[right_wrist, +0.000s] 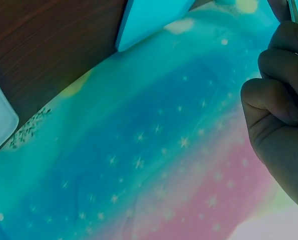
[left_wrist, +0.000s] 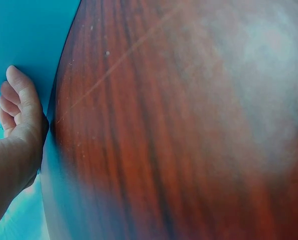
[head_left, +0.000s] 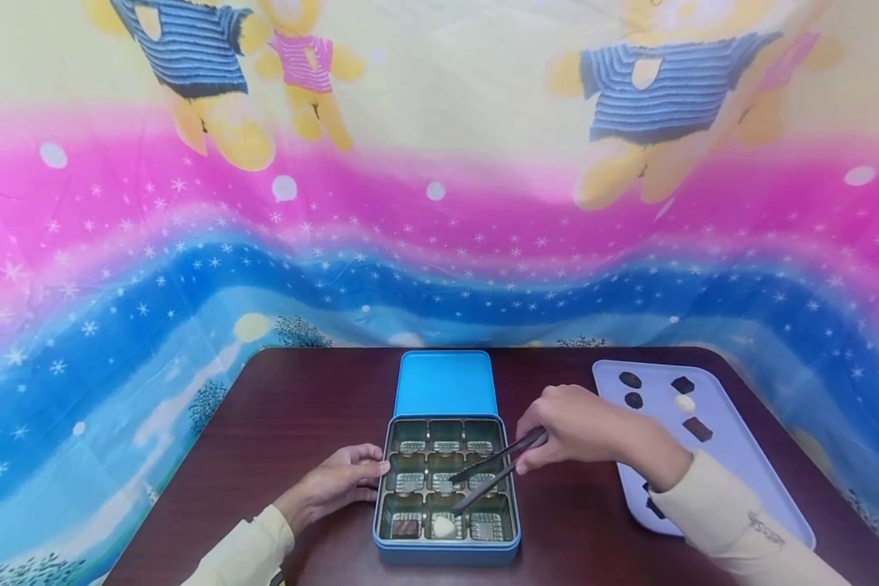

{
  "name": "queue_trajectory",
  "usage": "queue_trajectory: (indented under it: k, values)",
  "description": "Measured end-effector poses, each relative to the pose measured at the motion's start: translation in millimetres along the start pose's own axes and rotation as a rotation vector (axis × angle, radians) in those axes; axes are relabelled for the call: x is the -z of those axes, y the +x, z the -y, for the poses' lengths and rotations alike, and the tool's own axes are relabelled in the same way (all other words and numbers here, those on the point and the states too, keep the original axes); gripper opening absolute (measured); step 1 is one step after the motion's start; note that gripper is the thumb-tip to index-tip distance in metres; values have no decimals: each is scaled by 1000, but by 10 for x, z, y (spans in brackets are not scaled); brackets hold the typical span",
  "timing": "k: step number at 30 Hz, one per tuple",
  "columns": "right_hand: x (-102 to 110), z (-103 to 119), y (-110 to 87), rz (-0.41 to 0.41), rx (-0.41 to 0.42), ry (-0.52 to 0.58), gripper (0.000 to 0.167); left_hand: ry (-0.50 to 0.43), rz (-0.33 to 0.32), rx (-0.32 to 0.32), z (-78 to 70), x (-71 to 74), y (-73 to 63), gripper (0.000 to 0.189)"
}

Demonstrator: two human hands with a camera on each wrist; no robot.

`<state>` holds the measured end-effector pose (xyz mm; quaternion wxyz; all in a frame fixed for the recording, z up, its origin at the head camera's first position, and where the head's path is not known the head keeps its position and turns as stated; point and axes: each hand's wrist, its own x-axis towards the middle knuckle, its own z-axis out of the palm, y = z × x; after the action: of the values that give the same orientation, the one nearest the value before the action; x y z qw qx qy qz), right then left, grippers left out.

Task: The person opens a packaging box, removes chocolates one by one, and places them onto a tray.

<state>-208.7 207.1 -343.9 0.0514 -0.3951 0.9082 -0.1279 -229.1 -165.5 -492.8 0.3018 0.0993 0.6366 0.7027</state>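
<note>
My right hand (head_left: 575,431) grips dark tongs (head_left: 483,486) over the blue tin (head_left: 447,556). Their two tips stand apart with nothing between them, the nearer one just above a white chocolate (head_left: 443,527). That chocolate sits in the front middle compartment of the tin's divided insert; a dark square chocolate (head_left: 405,529) is in the front left one. At the tin's left side rests my left hand (head_left: 340,486), thumb at the rim and loosely bent fingers against the wall. In the right wrist view, curled fingers (right_wrist: 284,70) wrap the tongs' handle, mostly out of frame.
A pale lilac tray (head_left: 754,480) lies on the right of the dark wooden table (head_left: 286,407), holding several dark chocolates and a white one (head_left: 684,403). Behind the tin is its blue lid (head_left: 445,382). A printed cloth (head_left: 439,268) hangs beyond the table's back edge.
</note>
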Motion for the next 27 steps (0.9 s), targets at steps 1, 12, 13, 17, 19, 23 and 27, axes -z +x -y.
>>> queue_trajectory:
  k: [1, 12, 13, 17, 19, 23, 27]
  values:
    - [-14, 15, 22, 5, 6, -1, 22, 1, -1, -1, -1, 1, 2, 15]
    - [-116, 86, 155, 43, 35, -65, 28, -7, 7, -2, 13, 7, 2, 14]
    - [-118, 90, 155, 45, 33, -59, 27, -7, 7, -2, 13, 8, 2, 14]
    - [-133, 111, 153, 48, 38, -55, 24, -6, 8, -3, 16, 13, 7, 14]
    - [-142, 126, 151, 45, 43, -65, 24, -5, 8, -2, 15, 13, 8, 14]
    - [-163, 162, 160, 34, 54, -118, 26, -6, 5, -2, 12, 11, 6, 14]
    - [-173, 231, 178, 20, 69, -188, 27, -8, 9, -2, 11, 7, 1, 13]
